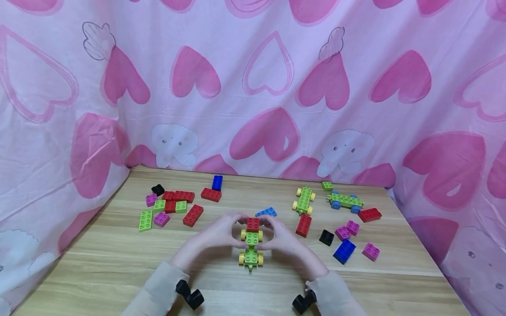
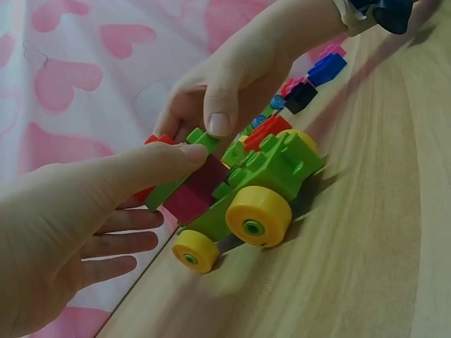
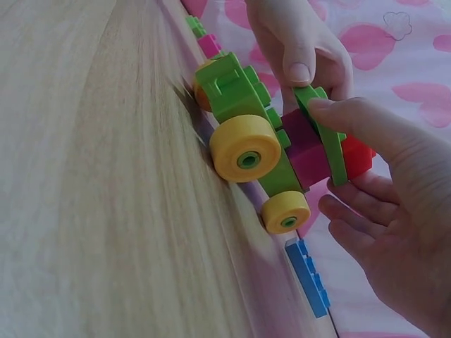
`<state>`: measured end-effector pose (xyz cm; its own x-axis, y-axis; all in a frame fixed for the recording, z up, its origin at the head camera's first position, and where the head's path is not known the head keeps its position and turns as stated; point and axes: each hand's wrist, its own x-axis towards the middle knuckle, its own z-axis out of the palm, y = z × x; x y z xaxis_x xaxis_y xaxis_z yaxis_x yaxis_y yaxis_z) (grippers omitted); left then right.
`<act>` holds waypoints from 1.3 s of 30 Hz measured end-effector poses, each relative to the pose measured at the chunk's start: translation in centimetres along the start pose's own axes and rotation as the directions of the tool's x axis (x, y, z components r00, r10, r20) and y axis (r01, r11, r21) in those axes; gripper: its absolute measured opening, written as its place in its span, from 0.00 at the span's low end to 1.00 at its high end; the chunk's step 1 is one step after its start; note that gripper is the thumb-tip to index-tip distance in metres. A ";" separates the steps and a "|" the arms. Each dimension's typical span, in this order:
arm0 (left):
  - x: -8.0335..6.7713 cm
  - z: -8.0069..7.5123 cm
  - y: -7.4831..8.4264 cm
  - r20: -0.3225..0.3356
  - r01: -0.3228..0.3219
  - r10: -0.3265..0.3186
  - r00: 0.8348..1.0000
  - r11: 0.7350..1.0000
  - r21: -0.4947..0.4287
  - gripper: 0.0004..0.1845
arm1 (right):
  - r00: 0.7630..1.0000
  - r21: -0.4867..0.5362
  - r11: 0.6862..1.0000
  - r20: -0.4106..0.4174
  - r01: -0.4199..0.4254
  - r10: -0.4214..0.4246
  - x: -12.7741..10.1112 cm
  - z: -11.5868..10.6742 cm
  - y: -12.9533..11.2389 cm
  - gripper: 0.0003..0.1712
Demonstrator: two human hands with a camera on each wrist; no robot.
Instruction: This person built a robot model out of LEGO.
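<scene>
A toy brick car stands on the table close to me, with a green wheeled base (image 1: pixel 251 254) and yellow wheels (image 2: pixel 258 216). On the base sits a magenta brick (image 3: pixel 304 149), topped by a thin green piece (image 3: pixel 328 141). A red brick (image 1: pixel 253 224) is at the far end of that green piece. From the left side my left hand (image 1: pixel 226 230) pinches the stack, thumb on the green piece. My right hand (image 1: pixel 280 232) grips it from the opposite side, its thumb also on the green piece. In the wrist views, some fingertips are hidden behind the bricks.
Red, green, magenta and black bricks, including a red one (image 1: pixel 193 215), lie at left. Beyond my hands is a blue studded piece (image 1: pixel 266 212). Two green wheeled bases (image 1: pixel 304 200) and several bricks, one blue (image 1: pixel 344 251), lie at right. A heart-patterned curtain (image 1: pixel 272 131) borders the table.
</scene>
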<state>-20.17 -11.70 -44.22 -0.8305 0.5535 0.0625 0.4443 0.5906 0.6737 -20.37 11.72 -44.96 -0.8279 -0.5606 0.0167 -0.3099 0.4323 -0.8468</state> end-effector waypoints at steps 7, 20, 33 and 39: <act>-0.5 -0.2 -0.3 -0.013 0.006 -0.006 1.000 0.999 -0.032 0.38 | 0.999 -0.029 0.999 -0.013 0.031 -0.032 0.4 0.5 -0.1 0.43; -2.0 -3.0 -1.9 0.022 0.039 -0.037 0.999 0.997 -0.072 0.37 | 0.998 -0.038 0.997 -0.021 0.067 -0.067 2.6 3.0 -1.7 0.42; -3.5 -5.6 -3.5 0.047 0.108 -0.107 0.993 0.994 -0.022 0.37 | 0.999 -0.068 0.997 -0.019 0.041 -0.042 5.2 5.6 -3.2 0.39; -4.1 -6.7 -4.0 0.053 0.146 -0.146 0.988 0.989 -0.009 0.37 | 1.000 -0.065 0.998 -0.011 0.001 -0.002 6.0 6.5 -3.8 0.41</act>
<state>-20.79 -20.21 -42.23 -0.8674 0.4918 -0.0754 0.3149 0.6599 0.6822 -21.13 2.14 -45.06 -0.8324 -0.5537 0.0238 -0.3404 0.4769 -0.8104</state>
